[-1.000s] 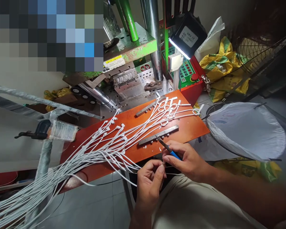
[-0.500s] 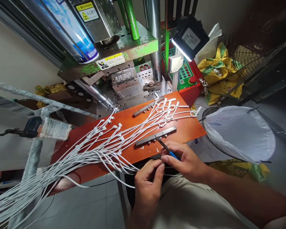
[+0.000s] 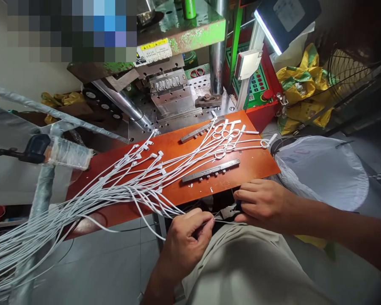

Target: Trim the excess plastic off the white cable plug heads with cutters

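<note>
My left hand (image 3: 190, 233) is closed in a pinch on a thin white cable, just off the front edge of the orange board (image 3: 174, 203). To its right, my right hand (image 3: 265, 203) has its fingers curled around something dark that they mostly hide. Between the hands is a small pale piece (image 3: 229, 212), too unclear to name. A bundle of white cables (image 3: 114, 207) spreads over the board, some ending in small connectors, others in loops. Two metal bars lie there: the front bar (image 3: 211, 171) and the back bar (image 3: 195, 134).
Behind the board stands a green press with a metal mould block (image 3: 171, 95). A red control box (image 3: 263, 84) and a lamp (image 3: 285, 21) are at the right. A white-lined bin (image 3: 324, 173) stands right of the board; a clamp (image 3: 34, 149) on a wrapped pole is at left.
My hands have moved apart, the right one rightward. The blue-handled tool that it held over the front bar no longer shows clearly. The view has shifted, with the press higher in it.
</note>
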`<state>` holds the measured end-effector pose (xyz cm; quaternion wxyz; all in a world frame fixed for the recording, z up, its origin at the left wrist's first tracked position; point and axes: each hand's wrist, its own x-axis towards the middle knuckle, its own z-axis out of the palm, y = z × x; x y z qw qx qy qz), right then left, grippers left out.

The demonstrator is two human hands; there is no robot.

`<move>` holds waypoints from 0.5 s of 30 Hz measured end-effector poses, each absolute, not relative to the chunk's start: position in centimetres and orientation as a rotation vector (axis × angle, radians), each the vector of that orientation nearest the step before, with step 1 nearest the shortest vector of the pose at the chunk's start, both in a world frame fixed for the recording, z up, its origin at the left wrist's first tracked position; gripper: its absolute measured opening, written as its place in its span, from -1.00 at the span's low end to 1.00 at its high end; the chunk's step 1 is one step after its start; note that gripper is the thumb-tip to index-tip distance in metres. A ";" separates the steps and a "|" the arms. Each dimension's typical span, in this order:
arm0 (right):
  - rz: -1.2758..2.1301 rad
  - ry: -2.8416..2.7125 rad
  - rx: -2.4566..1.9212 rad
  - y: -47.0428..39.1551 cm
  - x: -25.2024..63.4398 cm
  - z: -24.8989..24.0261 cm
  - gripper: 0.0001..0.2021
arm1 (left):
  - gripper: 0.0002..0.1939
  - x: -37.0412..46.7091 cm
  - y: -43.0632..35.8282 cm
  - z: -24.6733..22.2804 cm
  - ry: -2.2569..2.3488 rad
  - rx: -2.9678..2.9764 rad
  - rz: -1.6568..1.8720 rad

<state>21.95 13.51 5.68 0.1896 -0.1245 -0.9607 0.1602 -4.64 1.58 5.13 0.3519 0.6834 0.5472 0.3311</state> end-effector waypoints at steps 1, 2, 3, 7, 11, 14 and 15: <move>0.402 -2.729 -0.328 13.6 21.9 5.9 -0.53 | -0.82 -4.7 1.6 5.2 1.400 1.791 0.848; 0.361 -2.760 -0.309 13.7 21.9 6.1 -0.52 | -0.83 -4.6 1.6 5.2 1.387 1.811 0.843; 0.329 -2.795 -0.286 13.9 21.9 6.2 -0.52 | -0.83 -4.6 1.5 5.2 1.381 1.830 0.839; 0.292 -2.904 -0.229 14.2 21.8 6.8 -0.52 | -0.81 -4.4 1.5 5.1 1.395 1.879 0.810; 0.440 -2.867 -0.249 14.3 21.9 7.0 -0.56 | -0.81 -4.4 1.4 5.0 1.391 1.889 0.802; 0.592 -2.800 -0.291 14.5 22.1 6.7 -0.57 | -0.82 -4.5 1.4 5.0 1.385 1.883 0.808; 0.630 -2.782 -0.300 14.5 22.2 6.5 -0.55 | -0.82 -4.6 1.3 5.1 1.381 1.885 0.813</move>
